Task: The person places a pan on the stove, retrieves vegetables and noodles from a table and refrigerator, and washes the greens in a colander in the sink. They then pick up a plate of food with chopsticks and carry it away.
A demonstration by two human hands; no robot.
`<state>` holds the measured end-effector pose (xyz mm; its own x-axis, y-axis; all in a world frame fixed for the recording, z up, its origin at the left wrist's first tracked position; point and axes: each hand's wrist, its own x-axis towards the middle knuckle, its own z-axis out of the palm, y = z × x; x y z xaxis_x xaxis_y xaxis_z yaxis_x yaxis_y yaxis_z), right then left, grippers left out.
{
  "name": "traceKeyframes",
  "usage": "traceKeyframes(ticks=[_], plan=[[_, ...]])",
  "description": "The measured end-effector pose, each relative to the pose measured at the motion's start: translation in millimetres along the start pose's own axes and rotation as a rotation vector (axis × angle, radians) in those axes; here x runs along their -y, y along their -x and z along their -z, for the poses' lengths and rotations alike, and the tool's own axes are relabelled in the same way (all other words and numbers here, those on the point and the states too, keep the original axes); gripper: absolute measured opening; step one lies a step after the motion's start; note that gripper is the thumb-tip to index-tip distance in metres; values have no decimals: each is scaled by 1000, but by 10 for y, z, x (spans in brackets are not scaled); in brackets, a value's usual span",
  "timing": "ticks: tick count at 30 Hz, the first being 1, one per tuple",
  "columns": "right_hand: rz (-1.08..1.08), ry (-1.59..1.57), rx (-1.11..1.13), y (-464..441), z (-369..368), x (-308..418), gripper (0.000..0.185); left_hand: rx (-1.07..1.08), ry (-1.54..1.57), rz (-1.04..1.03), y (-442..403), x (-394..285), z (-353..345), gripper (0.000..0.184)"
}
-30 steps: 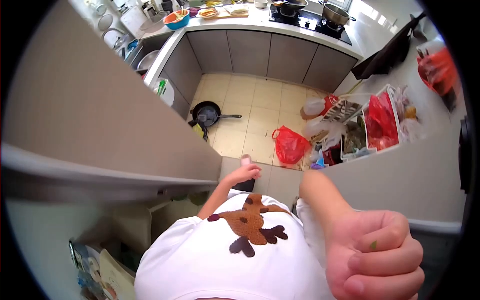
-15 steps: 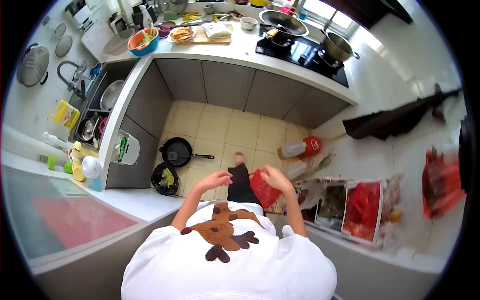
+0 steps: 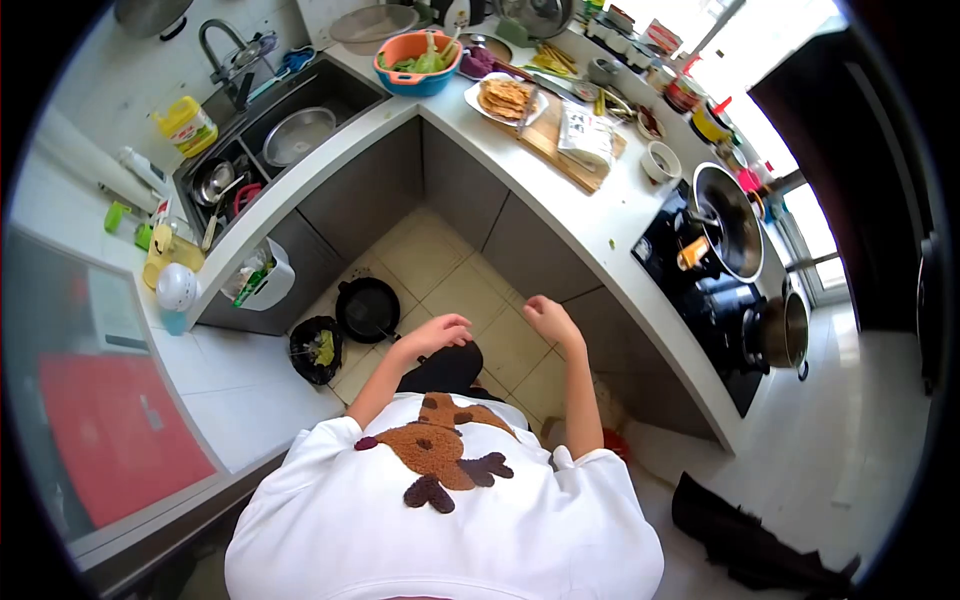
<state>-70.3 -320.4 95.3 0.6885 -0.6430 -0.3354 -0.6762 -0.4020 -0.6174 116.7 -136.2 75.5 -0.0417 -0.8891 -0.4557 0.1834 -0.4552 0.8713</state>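
Observation:
My left hand hangs in front of my body over the floor, fingers loosely bent and holding nothing. A black frying pan on the floor lies beyond and to the left of it, apart from the hand. My right hand is raised to the right, fingers loosely apart, with nothing in it. It appears in front of the grey cabinet doors, and I cannot tell how far off they are. A black-bagged bin stands beside the pan.
The white countertop bends round ahead of me. On it are a blue and orange basin of greens, a plate of flatbreads and a cutting board. A wok and a pot are on the stove; the sink is left.
My view has swung to the right, bringing the stove and counter nearer. My knee is now raised mid-step. The red bag and the shelf rack on the right have left view. Both hands stay empty.

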Motion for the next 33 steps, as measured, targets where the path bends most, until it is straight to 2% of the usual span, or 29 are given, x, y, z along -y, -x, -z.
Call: traceKeyframes(ticks=[3, 5, 8, 10, 12, 13, 15, 16, 18, 19, 21, 22, 23, 25, 26, 28, 30, 31, 33], plan=[[87, -126, 54, -897, 171, 494, 28, -128, 97, -37, -101, -29, 288, 27], [272, -211, -73, -1360, 156, 872, 23, -282, 98, -10, -128, -31, 579, 26], [409, -189, 2, -2077, 203, 1458, 23, -425, 106, 67, -294, 28, 1160, 27], [518, -150, -36, -2606, 294, 1866, 20, -486, 118, 52, -432, -188, 1561, 25], [821, -83, -262, -3357, 342, 2147, 18, -607, 198, -111, -655, -501, 2003, 24], [842, -68, -357, -3697, 402, 2315, 17, -640, 195, -187, -819, -607, 2252, 22], [861, 11, -529, -4430, 487, 2546, 17, -725, 61, -250, -1123, -913, 2706, 18], [811, 125, -627, -4724, 503, 2640, 20, -807, -101, -294, -1243, -1080, 2869, 17], [730, 251, -637, -5201, 512, 2743, 28, -964, -417, -403, -1551, -1317, 3267, 16], [712, 252, -625, -5322, 473, 2746, 28, -1004, -497, -419, -1697, -1377, 3430, 16], [589, 403, -632, -5505, 390, 2741, 44, -1026, -573, -421, -1925, -1459, 3653, 17], [574, 405, -622, -5550, 347, 2732, 44, -1061, -679, -454, -2017, -1505, 3741, 18], [499, 449, -598, -5573, 306, 2720, 53, -1098, -787, -493, -2101, -1554, 3826, 20], [295, 486, -469, -5678, 262, 2710, 74, -1021, -768, -431, -2202, -1600, 3932, 21], [192, 394, -410, -5730, 247, 2707, 76, -949, -752, -371, -2220, -1599, 3974, 22], [193, 266, -322, -5913, 141, 2590, 79, -924, -784, -419, -2253, -1520, 4062, 19], [240, 307, -240, -6013, 39, 2578, 82, -894, -691, -440, -2219, -1518, 4079, 14], [262, 413, -161, -5970, 18, 2628, 79, -947, -491, -399, -2200, -1547, 4123, 12], [320, 524, -7, -5885, 35, 2646, 69, -1055, -501, -335, -2076, -1576, 4335, 11]])
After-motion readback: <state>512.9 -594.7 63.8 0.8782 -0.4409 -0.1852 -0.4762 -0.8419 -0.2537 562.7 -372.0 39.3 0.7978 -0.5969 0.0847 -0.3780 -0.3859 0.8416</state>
